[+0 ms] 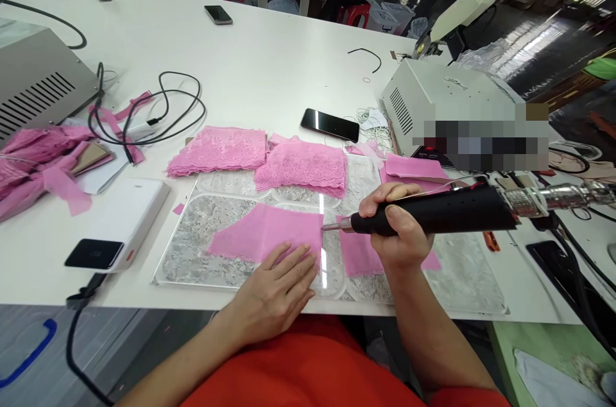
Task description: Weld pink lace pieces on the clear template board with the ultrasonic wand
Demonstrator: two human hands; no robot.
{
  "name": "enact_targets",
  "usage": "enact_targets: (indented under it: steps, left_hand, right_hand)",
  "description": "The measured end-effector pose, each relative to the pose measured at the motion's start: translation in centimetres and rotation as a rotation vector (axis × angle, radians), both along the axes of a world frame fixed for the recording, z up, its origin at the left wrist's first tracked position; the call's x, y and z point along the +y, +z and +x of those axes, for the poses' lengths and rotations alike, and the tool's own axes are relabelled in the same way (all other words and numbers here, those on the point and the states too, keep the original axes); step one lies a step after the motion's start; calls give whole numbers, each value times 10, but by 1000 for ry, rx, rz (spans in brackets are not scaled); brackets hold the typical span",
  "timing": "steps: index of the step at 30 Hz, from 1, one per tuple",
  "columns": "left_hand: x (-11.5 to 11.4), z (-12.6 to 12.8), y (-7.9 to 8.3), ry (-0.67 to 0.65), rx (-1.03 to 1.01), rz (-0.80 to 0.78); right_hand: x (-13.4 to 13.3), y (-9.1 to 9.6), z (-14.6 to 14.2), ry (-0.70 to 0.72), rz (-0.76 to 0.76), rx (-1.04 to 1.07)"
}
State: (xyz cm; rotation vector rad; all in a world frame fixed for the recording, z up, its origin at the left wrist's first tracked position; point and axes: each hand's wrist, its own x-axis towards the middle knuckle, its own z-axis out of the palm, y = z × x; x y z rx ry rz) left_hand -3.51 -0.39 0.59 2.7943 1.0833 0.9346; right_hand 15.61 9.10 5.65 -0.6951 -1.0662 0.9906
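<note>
My left hand (282, 291) lies flat with its fingers stretched over the lower right part of a pink fabric piece (264, 230). That piece rests on a clear board (192, 246) with a grey marbled pattern. Wrapped round a black handheld tool with a thin metal tip (433, 213) is my right hand (404, 227). The tip points left and meets the right edge of the fabric; whether it touches, I cannot tell. Under the right hand is a second pink piece (359, 256), partly hidden. Two stacks of pink lace fabric, one left (219, 150) and one right (303, 166), lie behind.
A grey machine box (457, 86) stands at the right, another (38, 79) at the left. A black phone (330, 124), a white power bank (120, 221), looped black cable (163, 92) and pink scraps (38, 163) lie about. Across the table, a person sits by another table.
</note>
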Motion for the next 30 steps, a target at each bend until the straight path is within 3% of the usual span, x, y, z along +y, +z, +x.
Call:
enact_targets:
  steps: [14, 30]
  left_hand:
    - [-4, 0, 0, -8, 4, -6]
    - [-5, 0, -2, -5, 20, -10]
  right_hand:
    - [-15, 3, 13, 177, -46, 75]
    - [-18, -1, 8, 195, -54, 32]
